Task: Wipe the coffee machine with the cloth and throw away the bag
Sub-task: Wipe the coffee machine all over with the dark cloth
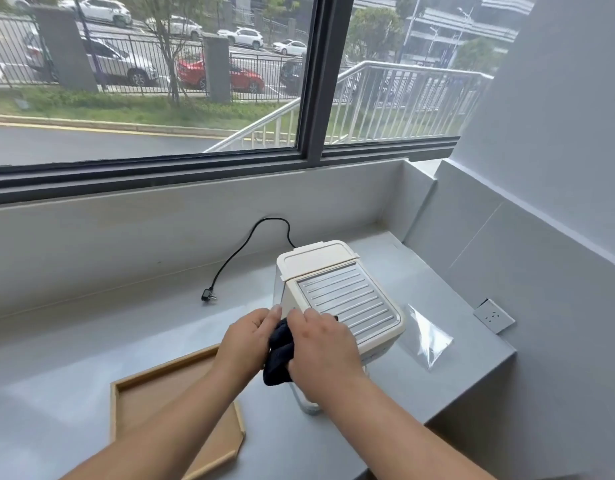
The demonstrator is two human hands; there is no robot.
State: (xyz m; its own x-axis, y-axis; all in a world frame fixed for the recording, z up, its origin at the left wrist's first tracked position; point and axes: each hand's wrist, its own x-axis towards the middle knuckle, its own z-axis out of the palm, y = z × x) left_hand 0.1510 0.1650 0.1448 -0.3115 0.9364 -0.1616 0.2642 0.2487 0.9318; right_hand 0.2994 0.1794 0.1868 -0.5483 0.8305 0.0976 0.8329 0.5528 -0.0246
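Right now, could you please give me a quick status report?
Both hands, left and right, gripping cloth at machine front. Bag untouched, right of machine. Nothing in the way.

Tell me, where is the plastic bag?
The clear bag lies flat on the grey counter, just right of the coffee machine, near the wall socket.

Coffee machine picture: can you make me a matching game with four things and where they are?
Things:
1. cloth
2. bag
3. plug
4. wooden tray

Places:
A. lying flat to the right of the coffee machine
B. near the front edge of the counter, left of the arms
C. held between both hands
D. loose on the counter, left of the machine

Pairs: 1-C, 2-A, 3-D, 4-B
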